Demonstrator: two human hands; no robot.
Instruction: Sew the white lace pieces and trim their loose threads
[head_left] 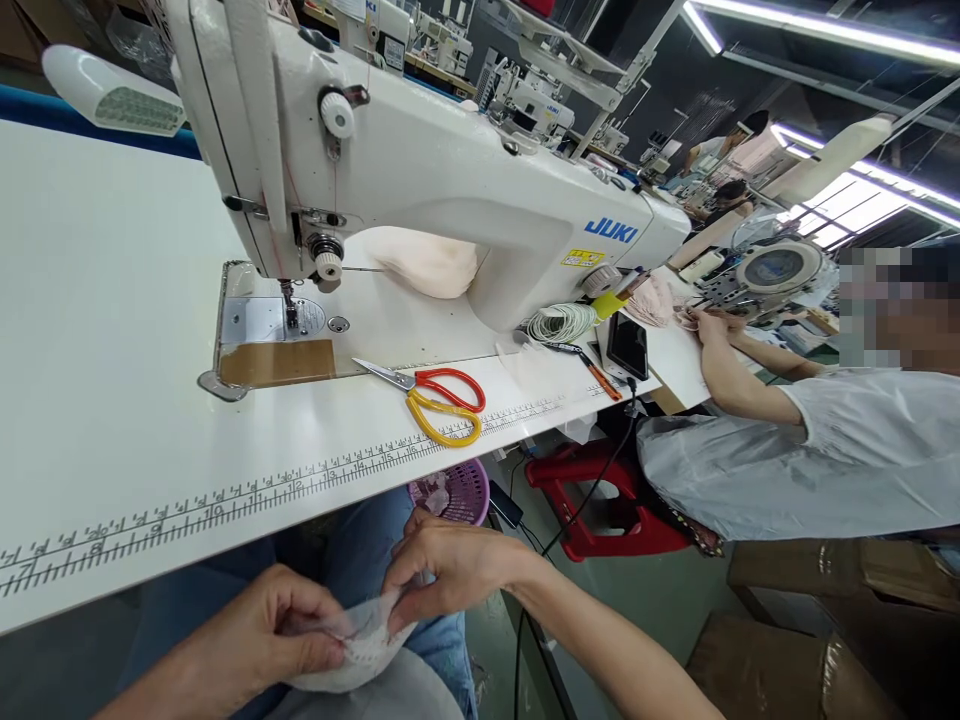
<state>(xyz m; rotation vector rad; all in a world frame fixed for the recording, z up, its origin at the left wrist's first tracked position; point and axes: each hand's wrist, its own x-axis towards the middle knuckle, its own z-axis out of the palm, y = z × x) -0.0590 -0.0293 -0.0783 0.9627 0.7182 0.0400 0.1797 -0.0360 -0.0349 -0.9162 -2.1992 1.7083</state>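
Head view: your left hand (255,640) and right hand (446,565) are pinching sheer fabric (367,652); what's done or left isn't showing.

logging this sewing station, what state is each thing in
left hand: pinching white fabric
right hand: pinching white fabric
white fabric: curved, hand-held
scissors: lying flat, nearly shut
phone: face up, screen dark
pale cord: coiled
purple basket: holding white scraps
ceiling light: lit

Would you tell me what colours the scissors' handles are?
One handle is red, the other yellow; best seen in the head view.
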